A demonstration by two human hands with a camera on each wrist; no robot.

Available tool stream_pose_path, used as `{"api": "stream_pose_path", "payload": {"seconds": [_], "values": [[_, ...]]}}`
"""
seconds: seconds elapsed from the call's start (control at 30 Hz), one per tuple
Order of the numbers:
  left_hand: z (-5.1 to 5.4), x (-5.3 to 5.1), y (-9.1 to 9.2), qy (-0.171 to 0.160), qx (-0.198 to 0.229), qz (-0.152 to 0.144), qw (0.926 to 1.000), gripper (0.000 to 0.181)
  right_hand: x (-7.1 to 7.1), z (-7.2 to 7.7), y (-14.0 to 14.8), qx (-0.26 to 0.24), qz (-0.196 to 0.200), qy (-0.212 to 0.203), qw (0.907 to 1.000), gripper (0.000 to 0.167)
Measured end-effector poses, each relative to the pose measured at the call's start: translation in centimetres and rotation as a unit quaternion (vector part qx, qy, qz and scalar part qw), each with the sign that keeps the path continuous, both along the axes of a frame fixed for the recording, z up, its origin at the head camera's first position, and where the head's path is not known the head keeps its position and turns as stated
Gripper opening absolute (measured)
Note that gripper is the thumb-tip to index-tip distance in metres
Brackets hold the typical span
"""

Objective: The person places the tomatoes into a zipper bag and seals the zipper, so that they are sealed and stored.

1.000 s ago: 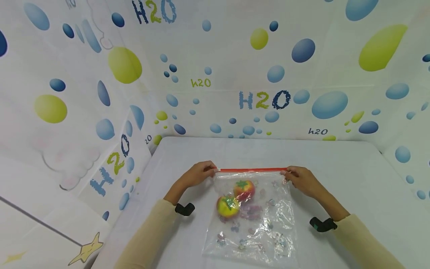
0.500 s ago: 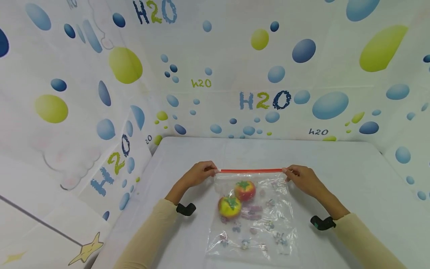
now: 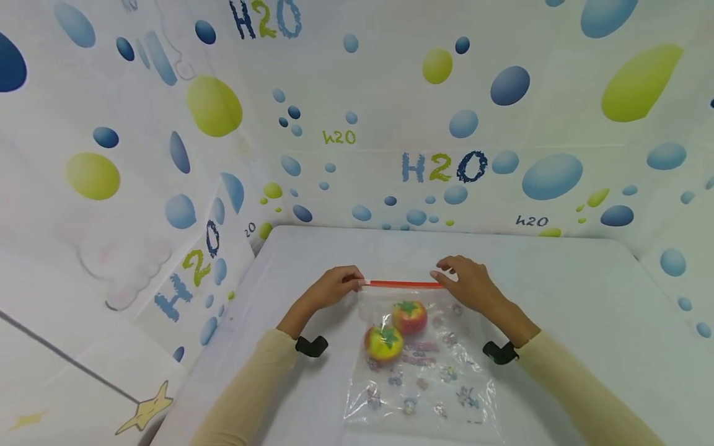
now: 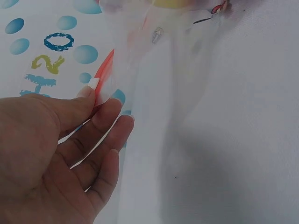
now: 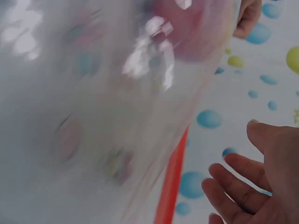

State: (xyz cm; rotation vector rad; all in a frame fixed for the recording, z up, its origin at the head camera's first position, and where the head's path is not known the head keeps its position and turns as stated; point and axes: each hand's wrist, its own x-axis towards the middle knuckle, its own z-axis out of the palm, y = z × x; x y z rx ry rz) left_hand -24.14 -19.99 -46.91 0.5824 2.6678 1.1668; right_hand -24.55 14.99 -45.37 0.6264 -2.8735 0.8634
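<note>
A clear zip bag (image 3: 463,365) with small coloured prints lies flat, its red zip strip (image 3: 401,284) along the far edge. Two round red-and-yellow fruits with green leafy tops show through it: the redder fruit (image 3: 409,317) is farther up, the yellower fruit (image 3: 383,344) lower left. My left hand (image 3: 336,286) pinches the strip's left end, where a white tip (image 4: 94,83) shows by the thumb. Over the strip's right part hovers my right hand (image 3: 468,284), fingers spread. In the right wrist view these fingers stand apart from the strip, with nothing between them.
The bag lies on a white-covered table (image 3: 558,291). Behind and to the left stand white curtains (image 3: 385,87) printed with blue and green dots and lettering. A black wrist camera (image 3: 311,347) sits on my left wrist, another camera (image 3: 500,352) on my right.
My right hand has let go of the strip's right end and moved left along it, its fingers spreading. My left hand keeps its pinch at the left end.
</note>
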Motion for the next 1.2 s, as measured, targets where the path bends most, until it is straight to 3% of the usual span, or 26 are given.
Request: {"api": "stream_pose_path", "payload": {"seconds": [0.13,0.33,0.57,0.83,1.2], "values": [[0.1,0.3,0.0,-0.002,0.006,-0.003,1.0000,0.014,-0.2,1.0,-2.9,-0.012,0.047,-0.033,0.9983,0.040],[0.4,0.7,0.1,-0.002,0.003,-0.001,1.0000,0.012,-0.4,2.1,-6.8,-0.034,0.115,-0.095,0.9882,0.038],[0.7,1.0,0.1,0.010,-0.001,-0.006,0.9999,0.013,-0.5,2.3,-10.6,-0.028,0.171,-0.098,0.9799,0.037],[1.0,1.2,-0.1,0.015,0.010,-0.032,0.9993,0.016,-0.1,1.9,-13.1,-0.042,0.189,-0.092,0.9767,0.029],[1.4,1.4,-0.8,0.018,0.010,-0.028,0.9994,0.014,0.1,2.1,-14.4,-0.027,0.165,-0.097,0.9812,0.021]]}}
